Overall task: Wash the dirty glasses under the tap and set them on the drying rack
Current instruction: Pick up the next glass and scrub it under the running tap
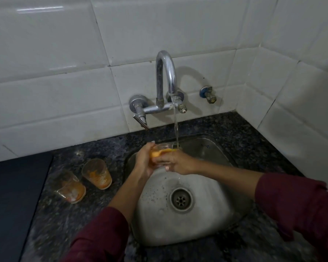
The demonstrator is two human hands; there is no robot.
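From the head view, we hold one glass (164,149) over the back of the sink (206,229), right where the water (176,127) falling from the tap (165,76) meets its rim. Our left hand (145,162) is wrapped around the near side of the glass, and our right hand (175,162) is closed on it from the other side, fingers curled over its wall. Orange residue shows through the glass between the two hands; whether a finger is rubbing inside, we cannot tell.

Two more dirty glasses wait on the worktop (254,129) to the left of the sink: an upright glass (97,173) close to the sink's left edge, and a tipped glass (69,187) lying on its side just beside it, nearer the worktop's left edge. Both are smeared orange. No drying rack is in view.

We judge the glass to be light, stiff and breakable, and slippery now that it is wet and coated. The safest hold looks like a full wrap around the wall with one hand, low near the base, leaving the rim free for the water. A knock against the steel sink or the tap could chip it.
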